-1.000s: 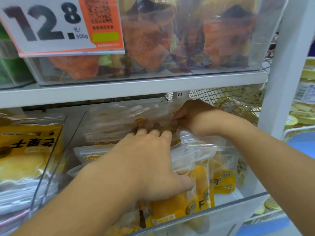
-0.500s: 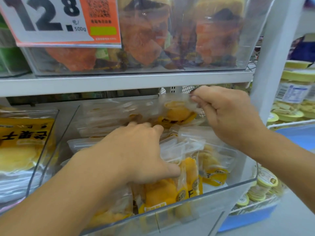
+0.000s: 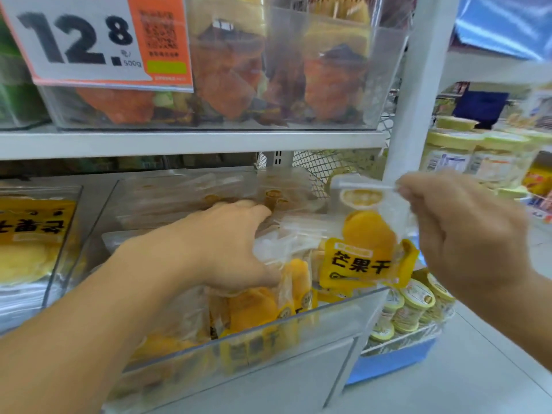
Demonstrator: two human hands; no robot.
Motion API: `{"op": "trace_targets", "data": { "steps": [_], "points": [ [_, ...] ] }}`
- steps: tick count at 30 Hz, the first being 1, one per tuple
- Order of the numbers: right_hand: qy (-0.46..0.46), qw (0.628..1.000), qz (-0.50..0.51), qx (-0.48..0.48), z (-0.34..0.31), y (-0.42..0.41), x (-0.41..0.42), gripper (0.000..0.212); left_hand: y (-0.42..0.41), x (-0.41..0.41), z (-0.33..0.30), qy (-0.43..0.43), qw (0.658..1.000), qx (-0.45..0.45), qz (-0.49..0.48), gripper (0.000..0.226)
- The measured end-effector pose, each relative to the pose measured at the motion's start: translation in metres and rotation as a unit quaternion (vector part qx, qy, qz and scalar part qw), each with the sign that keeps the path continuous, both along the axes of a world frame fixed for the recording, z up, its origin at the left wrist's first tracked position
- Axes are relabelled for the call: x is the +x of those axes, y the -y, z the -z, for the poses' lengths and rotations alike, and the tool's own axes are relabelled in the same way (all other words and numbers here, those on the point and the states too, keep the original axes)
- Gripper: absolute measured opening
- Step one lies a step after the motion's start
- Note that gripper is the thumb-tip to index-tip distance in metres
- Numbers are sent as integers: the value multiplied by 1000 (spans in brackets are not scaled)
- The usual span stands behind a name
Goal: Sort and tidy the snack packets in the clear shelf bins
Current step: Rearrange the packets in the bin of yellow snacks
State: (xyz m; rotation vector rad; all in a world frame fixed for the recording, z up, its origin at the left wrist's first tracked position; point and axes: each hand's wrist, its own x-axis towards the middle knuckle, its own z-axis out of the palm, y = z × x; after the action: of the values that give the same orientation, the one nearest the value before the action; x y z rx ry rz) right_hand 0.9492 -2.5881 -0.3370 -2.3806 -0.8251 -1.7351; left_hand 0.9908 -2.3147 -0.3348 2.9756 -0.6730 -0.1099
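A clear shelf bin (image 3: 328, 312) on the lower shelf holds several yellow dried-mango packets standing in a row. My left hand (image 3: 227, 246) lies flat on top of the upright packets (image 3: 257, 306) in the bin, fingers reaching toward the back and thumb at the front. My right hand (image 3: 466, 234) pinches the top edge of one mango packet (image 3: 367, 249), which hangs lifted above the bin's right front corner. More clear packets (image 3: 191, 201) lie stacked at the bin's back.
Above, a second clear bin (image 3: 385, 85) of orange dried fruit carries a 12.8 price card (image 3: 89, 40). A neighbouring bin (image 3: 33, 234) of yellow packets stands on the left. A white shelf post (image 3: 418, 85) rises at right, with lidded jars (image 3: 475, 153) and small cups (image 3: 409, 306) beyond it.
My right hand has pulled one mango packet out from the back of the bin, up and to the right. My left hand has stayed on the standing packets.
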Motion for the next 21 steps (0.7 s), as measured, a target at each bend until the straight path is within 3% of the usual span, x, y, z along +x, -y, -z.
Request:
{"op": "trace_targets", "data": {
  "steps": [6,8,10,12,14,16,21],
  "points": [
    [60,997,-22,-48,-2,-5,12,12,-1,1,2,-14,1000,-1,11,100],
    [-16,988,-34,-147,11,-6,16,19,-1,0,3,-15,1000,6,7,105],
    [-160,959,-20,-233,24,-5,21,18,-1,-1,2,-13,1000,12,6,108],
    [-268,928,28,-255,17,-8,18,7,-1,-2,1,-19,1000,22,6,103],
    [-342,891,114,-276,4,-20,13,17,0,-3,0,-26,999,26,5,96],
    [-377,859,187,-293,-5,-38,8,36,1,-3,0,-30,999,26,4,95],
    [-421,825,201,-318,-12,-74,6,49,4,-4,1,-28,999,41,-1,92]
  ]
}}
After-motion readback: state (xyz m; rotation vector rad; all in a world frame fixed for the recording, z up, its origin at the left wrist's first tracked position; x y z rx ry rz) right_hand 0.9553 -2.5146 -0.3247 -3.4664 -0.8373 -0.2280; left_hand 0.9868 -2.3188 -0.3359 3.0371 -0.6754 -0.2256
